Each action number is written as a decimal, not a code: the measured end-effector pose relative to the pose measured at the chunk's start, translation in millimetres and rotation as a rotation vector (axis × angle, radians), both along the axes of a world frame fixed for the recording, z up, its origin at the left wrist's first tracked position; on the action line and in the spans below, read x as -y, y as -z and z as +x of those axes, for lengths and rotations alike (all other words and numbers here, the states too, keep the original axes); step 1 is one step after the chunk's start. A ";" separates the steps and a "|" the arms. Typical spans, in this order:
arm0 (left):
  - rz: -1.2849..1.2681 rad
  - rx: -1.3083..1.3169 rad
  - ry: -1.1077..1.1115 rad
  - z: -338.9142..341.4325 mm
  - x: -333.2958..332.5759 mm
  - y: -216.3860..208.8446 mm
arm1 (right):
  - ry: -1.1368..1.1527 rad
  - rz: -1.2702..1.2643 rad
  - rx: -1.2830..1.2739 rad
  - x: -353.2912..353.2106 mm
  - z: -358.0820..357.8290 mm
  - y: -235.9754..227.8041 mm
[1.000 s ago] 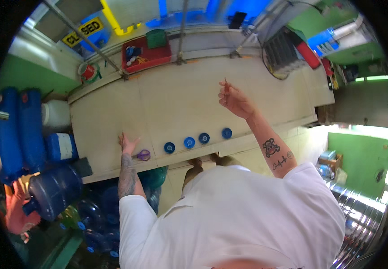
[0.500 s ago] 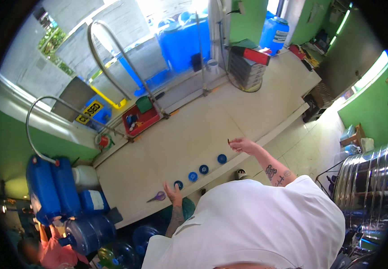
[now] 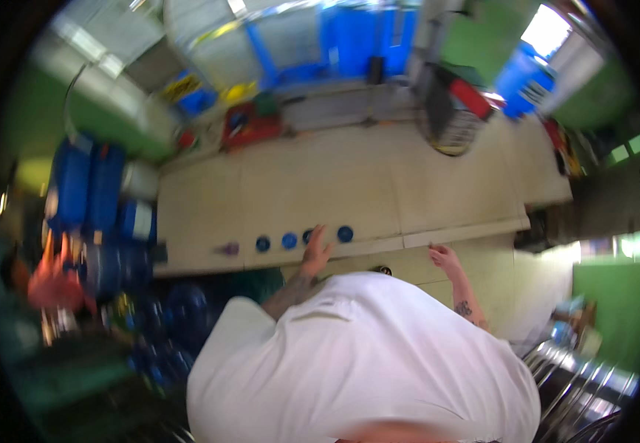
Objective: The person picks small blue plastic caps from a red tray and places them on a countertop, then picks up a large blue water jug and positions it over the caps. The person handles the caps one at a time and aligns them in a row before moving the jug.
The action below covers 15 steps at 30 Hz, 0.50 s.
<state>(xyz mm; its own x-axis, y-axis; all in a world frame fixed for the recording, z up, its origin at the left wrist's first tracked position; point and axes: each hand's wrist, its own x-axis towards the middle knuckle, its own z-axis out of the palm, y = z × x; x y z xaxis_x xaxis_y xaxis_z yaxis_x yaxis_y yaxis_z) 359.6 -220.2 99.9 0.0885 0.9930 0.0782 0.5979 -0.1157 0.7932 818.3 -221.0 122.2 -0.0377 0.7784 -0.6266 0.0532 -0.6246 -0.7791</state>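
Several round blue bottle caps (image 3: pixel 289 241) lie in a row along the near edge of the pale counter (image 3: pixel 320 177). My left hand (image 3: pixel 318 253) is over the row with its fingers apart. It partly hides one cap, and whether it touches it I cannot tell. To the right, my right hand (image 3: pixel 445 258) hangs past the counter's near edge above the floor. Its fingers are pinched, and something small and dark shows at the tips, too small to name. At the left end of the row lie purple-handled scissors (image 3: pixel 230 249), smeared by motion.
Blue jugs (image 3: pixel 103 188) and a large water bottle (image 3: pixel 117 267) crowd the left end. A person in a pink top (image 3: pixel 57 284) is beyond them. A red tray (image 3: pixel 253 131) and a dark stack with a red top (image 3: pixel 449 111) stand at the back. A ribbed steel tank (image 3: pixel 582 384) is at lower right.
My view has turned and is blurred. My left hand has moved right along the row, from the leftmost cap toward the right ones. The right hand has drawn back from over the counter, still pinched.
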 end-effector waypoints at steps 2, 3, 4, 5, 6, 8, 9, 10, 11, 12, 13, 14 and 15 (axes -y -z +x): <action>-0.015 0.036 0.011 22.6 1.6 1.6 | 0.011 -0.030 0.020 14.3 20.9 6.2; 0.029 0.045 0.032 32.5 3.8 -1.5 | 0.028 -0.077 0.041 19.6 31.1 6.6; -0.021 0.055 0.007 37.3 8.0 -2.2 | -0.024 -0.085 0.026 23.3 36.6 9.4; -0.019 0.071 -0.005 41.6 12.8 -4.3 | -0.054 -0.124 0.039 25.3 42.6 10.4; -0.048 0.084 -0.018 41.4 18.9 -5.2 | -0.065 -0.196 0.098 24.5 44.9 12.5; -0.045 0.037 -0.088 36.0 39.6 -7.1 | -0.120 -0.167 0.056 15.2 45.4 15.7; -0.064 0.027 -0.133 28.9 52.7 -5.9 | -0.118 -0.192 0.088 8.2 41.4 18.3; -0.134 0.013 -0.171 21.5 66.0 -4.2 | -0.213 -0.135 0.076 -2.5 35.5 20.7; -0.189 0.040 -0.250 11.7 79.5 -1.4 | -0.275 -0.099 0.092 -16.0 28.1 23.0; -0.295 0.062 -0.312 -1.7 96.0 1.5 | -0.292 -0.103 0.140 -26.7 20.3 23.8; -0.377 0.070 -0.351 -17.9 109.6 5.2 | -0.385 -0.014 0.089 -37.9 9.3 24.4; -0.468 0.243 -0.376 -34.0 124.9 9.5 | -0.422 0.038 0.075 -48.4 -1.2 23.3; -0.544 0.405 -0.374 -49.2 139.2 13.7 | -0.482 0.030 0.239 -58.3 -13.1 21.9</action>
<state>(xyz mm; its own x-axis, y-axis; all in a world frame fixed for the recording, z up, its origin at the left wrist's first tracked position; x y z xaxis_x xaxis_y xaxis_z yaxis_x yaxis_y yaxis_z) 310.4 -359.4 86.2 -0.1921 0.8590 -0.4746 0.1716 0.5056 0.8455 805.2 -162.7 100.3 -0.2538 0.7261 -0.6390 0.5064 -0.4631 -0.7274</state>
